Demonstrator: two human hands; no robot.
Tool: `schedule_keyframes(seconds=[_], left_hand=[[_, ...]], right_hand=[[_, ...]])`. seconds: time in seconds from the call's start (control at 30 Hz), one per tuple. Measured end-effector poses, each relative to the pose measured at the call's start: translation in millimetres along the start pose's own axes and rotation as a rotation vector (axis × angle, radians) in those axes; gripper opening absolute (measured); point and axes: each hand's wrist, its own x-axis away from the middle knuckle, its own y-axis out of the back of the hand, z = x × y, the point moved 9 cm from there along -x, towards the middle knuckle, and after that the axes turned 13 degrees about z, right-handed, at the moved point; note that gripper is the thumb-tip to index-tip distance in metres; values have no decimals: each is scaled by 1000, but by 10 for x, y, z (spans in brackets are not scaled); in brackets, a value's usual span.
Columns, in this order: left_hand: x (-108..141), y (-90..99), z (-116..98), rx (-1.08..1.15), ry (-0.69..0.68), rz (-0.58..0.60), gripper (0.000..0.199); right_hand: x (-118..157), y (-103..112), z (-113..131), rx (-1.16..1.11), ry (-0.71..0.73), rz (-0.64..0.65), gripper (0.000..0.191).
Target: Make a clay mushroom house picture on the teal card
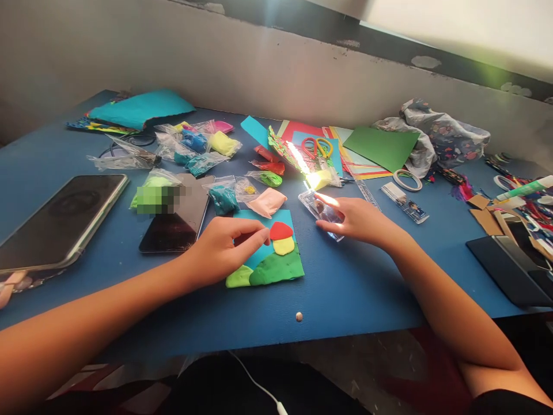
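Observation:
My left hand (pixel 228 245) is over the left part of a small clay picture on a light blue sheet (pixel 286 217). Its thumb and fingers are pinched together beside a red clay cap (pixel 281 231); whatever they hold, if anything, is hidden. Under the cap sits a yellow clay piece (pixel 284 246), above a dark green clay hill (pixel 279 268) and a lime green one (pixel 239 277). To the right of the picture, my right hand (pixel 356 218) has its thumb and forefinger around a clear plastic case (pixel 311 203) lying on the table.
Bags of coloured clay (pixel 205 163) spread across the middle. Phones lie at left (pixel 64 219) and right (pixel 507 268). Scissors (pixel 317 148), coloured paper (pixel 380 144), a tape roll (pixel 407 180) and a cloth (pixel 449 135) are farther back. A small round bit (pixel 299 316) lies near the table's front edge.

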Motion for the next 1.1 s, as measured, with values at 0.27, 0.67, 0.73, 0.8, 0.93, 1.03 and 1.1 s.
schedule_keyframes(seconds=[0.27, 0.67, 0.73, 0.8, 0.93, 1.03, 1.1], left_hand=[[-5, -13, -4, -25, -26, 12, 43], [-22, -30, 40, -70, -44, -7, 48], [-16, -27, 43, -77, -48, -13, 48], [-13, -29, 40, -79, -59, -13, 48], [-14, -45, 29, -86, -88, -7, 49], [-11, -51, 24, -89, -102, -10, 48], [-5, -47, 14, -93, -113, -19, 47]], right_hand=[[10, -8, 59, -66, 8, 21, 63], [52, -27, 55, -47, -138, 39, 62], [82, -66, 43, -68, -156, 96, 69], [116, -110, 60, -110, -140, 151, 80], [133, -155, 94, -163, -108, 188, 90], [130, -156, 82, -158, -112, 188, 87], [141, -170, 68, -160, -122, 216, 86]])
